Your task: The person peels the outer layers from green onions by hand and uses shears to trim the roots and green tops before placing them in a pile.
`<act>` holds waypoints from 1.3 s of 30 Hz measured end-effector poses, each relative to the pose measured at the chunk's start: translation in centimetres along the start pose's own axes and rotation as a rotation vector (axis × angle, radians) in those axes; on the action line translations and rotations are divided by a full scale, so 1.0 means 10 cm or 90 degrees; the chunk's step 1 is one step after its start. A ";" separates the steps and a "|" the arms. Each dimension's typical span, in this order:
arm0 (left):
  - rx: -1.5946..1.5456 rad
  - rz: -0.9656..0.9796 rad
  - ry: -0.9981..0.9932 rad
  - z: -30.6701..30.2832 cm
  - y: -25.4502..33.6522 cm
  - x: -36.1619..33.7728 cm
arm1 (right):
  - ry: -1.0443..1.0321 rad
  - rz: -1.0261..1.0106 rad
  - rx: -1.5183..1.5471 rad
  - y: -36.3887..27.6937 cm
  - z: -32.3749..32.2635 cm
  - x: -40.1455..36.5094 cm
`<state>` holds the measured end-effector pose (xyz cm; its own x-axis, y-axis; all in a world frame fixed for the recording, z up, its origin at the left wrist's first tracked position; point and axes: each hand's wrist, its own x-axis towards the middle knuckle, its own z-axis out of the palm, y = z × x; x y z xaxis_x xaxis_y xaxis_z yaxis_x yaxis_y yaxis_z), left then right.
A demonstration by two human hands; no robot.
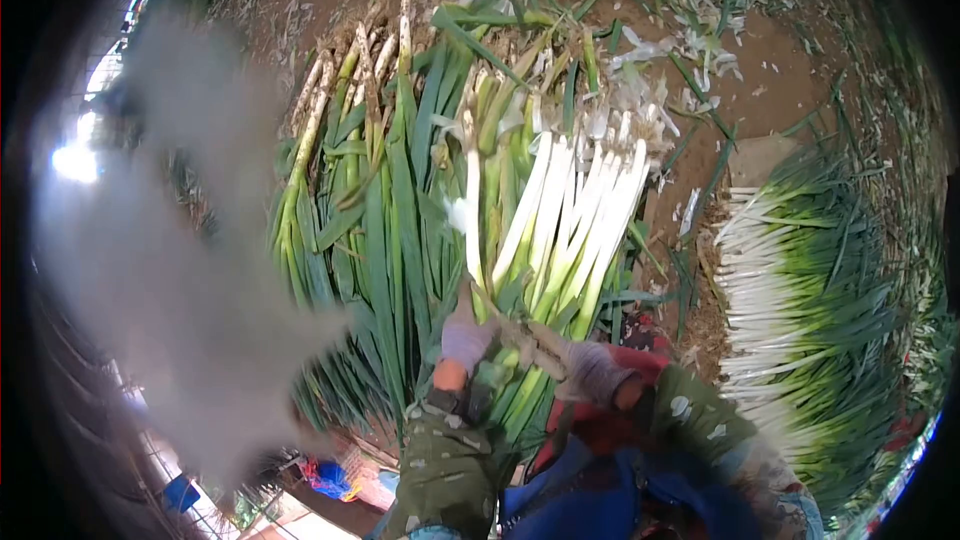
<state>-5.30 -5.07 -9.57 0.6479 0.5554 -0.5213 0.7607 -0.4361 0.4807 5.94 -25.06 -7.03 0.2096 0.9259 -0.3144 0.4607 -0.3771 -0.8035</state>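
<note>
My left hand (466, 342), in a pale, soil-stained glove, is closed round the lower part of a leek (473, 210) whose white shank points away from me. Close to its right, my gloved right hand (588, 368) reaches across the green leaves with its fingers bent together. What lies between those fingers blends with the dirty glove and the leaves. Just beyond my hands lies a bunch of cleaned leeks (575, 215), white ends pointing away. Left of them are unpeeled leeks (385, 190) with brown, soil-covered roots and long dark leaves.
A long stacked row of cleaned leeks (780, 310) lies on the right, white ends facing left. Peeled skins (640, 45) and leaf scraps litter the brown soil (770, 100). A grey blur hides much of the left side. A blue container (181, 493) stands at the lower left.
</note>
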 end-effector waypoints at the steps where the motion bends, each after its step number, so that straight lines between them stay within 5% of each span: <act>1: -0.005 0.045 0.022 0.02 -0.03 -0.01 | -0.022 0.061 0.116 -0.05 -0.03 0.04; 2: -0.085 -0.072 -0.064 0.02 -0.01 -0.05 | -0.004 0.171 0.196 0.00 -0.03 0.17; 5: -0.120 -0.146 -0.106 -0.08 0.07 -0.11 | -0.056 0.223 0.157 0.03 -0.50 0.59; 8: -0.115 -0.108 -0.081 -0.05 0.02 -0.15 | -0.046 0.294 0.072 0.08 -0.66 1.00; 10: -0.140 -0.129 -0.100 -0.05 0.03 -0.17 | 0.026 0.248 0.050 0.28 -0.65 1.17; 13: -0.157 -0.126 -0.094 -0.05 -0.02 -0.19 | -0.011 0.192 -0.035 0.36 -0.30 1.01; 15: -0.170 -0.125 -0.094 -0.03 -0.02 -0.22 | -0.129 0.107 0.081 0.09 -0.24 0.62; 18: -0.057 -0.100 -0.117 0.01 -0.04 -0.28 | 0.006 0.143 0.154 0.13 -0.55 0.74; 19: -0.060 -0.064 -0.073 0.05 -0.07 -0.31 | 0.037 0.272 0.276 0.31 -0.64 0.88; 23: -0.089 -0.072 -0.057 0.11 -0.13 -0.34 | -0.164 0.160 0.034 -0.06 -0.64 0.69; 29: -0.044 -0.003 -0.067 0.07 -0.09 -0.41 | 0.091 0.255 0.232 0.26 -0.85 0.88; 31: -0.070 -0.028 -0.080 0.08 -0.06 -0.45 | -0.149 0.230 0.062 0.18 -0.54 0.88; 33: -0.051 0.004 -0.078 0.12 -0.15 -0.51 | -0.066 0.130 0.069 0.23 -0.57 0.87; 35: -0.031 0.028 -0.086 0.15 -0.17 -0.58 | 0.045 0.234 0.182 0.50 -0.64 1.00; 37: -0.008 -0.072 -0.134 0.16 -0.08 -0.60 | 0.078 0.290 0.239 0.57 -0.65 1.01; 39: 0.027 -0.063 -0.113 0.13 0.01 -0.55 | -0.120 0.312 0.158 0.26 -0.63 0.83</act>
<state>-8.68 -9.10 -7.58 0.5642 0.4650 -0.6822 0.8194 -0.4170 0.3934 14.28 -18.51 -8.52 0.1802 0.6409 -0.7462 0.1273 -0.7674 -0.6284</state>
